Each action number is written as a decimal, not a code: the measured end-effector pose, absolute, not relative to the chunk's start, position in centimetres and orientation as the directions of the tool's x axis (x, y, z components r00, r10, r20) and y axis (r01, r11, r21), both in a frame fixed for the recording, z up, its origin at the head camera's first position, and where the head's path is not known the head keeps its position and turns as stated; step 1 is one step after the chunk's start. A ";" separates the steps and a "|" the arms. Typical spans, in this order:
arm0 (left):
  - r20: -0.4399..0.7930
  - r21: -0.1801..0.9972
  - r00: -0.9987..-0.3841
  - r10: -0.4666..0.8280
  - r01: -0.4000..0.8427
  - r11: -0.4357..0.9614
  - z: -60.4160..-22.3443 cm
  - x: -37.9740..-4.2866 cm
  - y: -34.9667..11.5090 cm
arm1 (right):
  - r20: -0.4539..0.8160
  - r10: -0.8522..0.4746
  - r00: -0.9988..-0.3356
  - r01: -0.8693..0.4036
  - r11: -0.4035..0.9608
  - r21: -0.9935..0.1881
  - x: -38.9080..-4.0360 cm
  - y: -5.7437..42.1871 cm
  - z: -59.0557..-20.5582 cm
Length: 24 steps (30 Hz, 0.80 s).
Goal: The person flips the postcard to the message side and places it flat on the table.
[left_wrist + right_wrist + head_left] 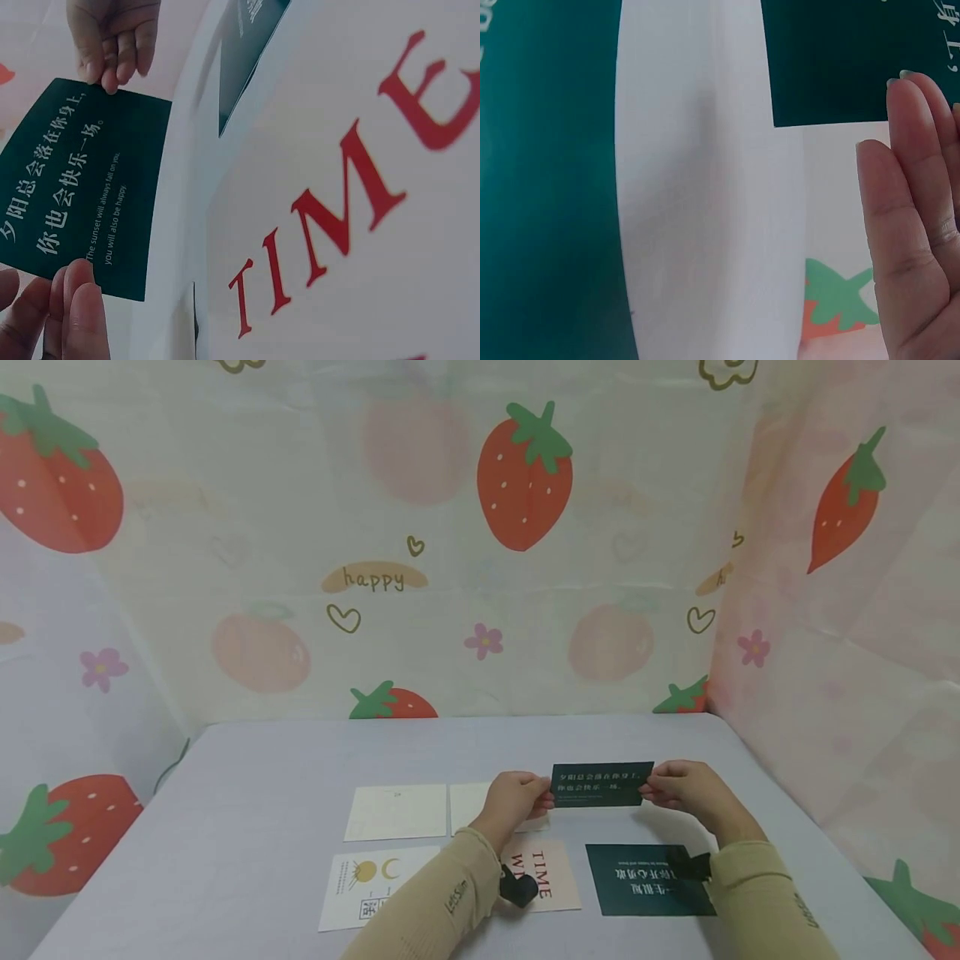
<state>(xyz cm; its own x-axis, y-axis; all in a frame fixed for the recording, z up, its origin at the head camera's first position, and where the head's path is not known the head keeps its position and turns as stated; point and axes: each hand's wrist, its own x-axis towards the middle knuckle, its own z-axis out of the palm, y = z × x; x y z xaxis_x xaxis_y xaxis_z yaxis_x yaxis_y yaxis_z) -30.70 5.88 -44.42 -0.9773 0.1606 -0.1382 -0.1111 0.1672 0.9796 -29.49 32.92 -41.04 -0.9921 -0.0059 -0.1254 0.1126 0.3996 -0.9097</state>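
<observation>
A dark green card (602, 785) with white lettering is held up above the table between both hands. Its left edge is pinched by the left hand (517, 800), its right edge by the right hand (688, 792). In the left wrist view, the lettered face of this card (90, 187) shows fingers at opposite edges. Below it on the table lies another dark green card (630, 881), partly covered by the right wrist's black device. Under the left forearm is a pale card with red "TIME" lettering (557, 877). The right wrist view shows the right hand's fingers (907, 202) against the held card (832, 60).
Left of the hands lie a plain off-white card (396, 812) and a white card with a sun and moon (375, 885). A second off-white card (468, 800) is partly behind the left hand. Strawberry-printed cloth (450, 527) hangs around the white table (247, 827).
</observation>
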 end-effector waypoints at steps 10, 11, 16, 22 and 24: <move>-0.121 0.982 -0.979 0.165 -0.093 0.165 -44.5 -30.7 5.8 | -0.156 -0.032 -0.987 0.130 0.404 -0.905 -29.3 33.1 -41.3; -0.115 0.983 -0.979 0.168 -0.088 0.160 -44.5 -30.6 5.8 | -0.155 -0.036 -0.987 0.128 0.402 -0.907 -29.3 33.1 -41.3; -0.111 0.986 -0.978 0.178 -0.086 0.143 -44.5 -30.6 5.7 | -0.148 -0.054 -0.988 0.112 0.420 -0.901 -29.0 33.2 -41.2; -0.113 0.984 -0.976 0.186 -0.084 0.160 -44.4 -30.4 5.7 | -0.161 -0.054 -0.985 0.121 0.443 -0.888 -28.8 33.2 -41.2; -0.106 0.983 -0.977 0.186 -0.075 0.166 -44.4 -30.4 5.7 | -0.162 -0.051 -0.986 0.123 0.440 -0.890 -28.8 33.2 -41.2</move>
<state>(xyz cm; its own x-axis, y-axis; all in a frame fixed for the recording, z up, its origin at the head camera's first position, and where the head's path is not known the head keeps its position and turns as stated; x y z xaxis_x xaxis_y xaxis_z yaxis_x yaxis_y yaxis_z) -30.36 5.69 -44.39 -0.9768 0.1859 -0.1059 -0.0749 0.1664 0.9832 -28.84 33.23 -41.19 -0.9855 -0.0512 -0.1617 0.1231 0.4396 -0.8897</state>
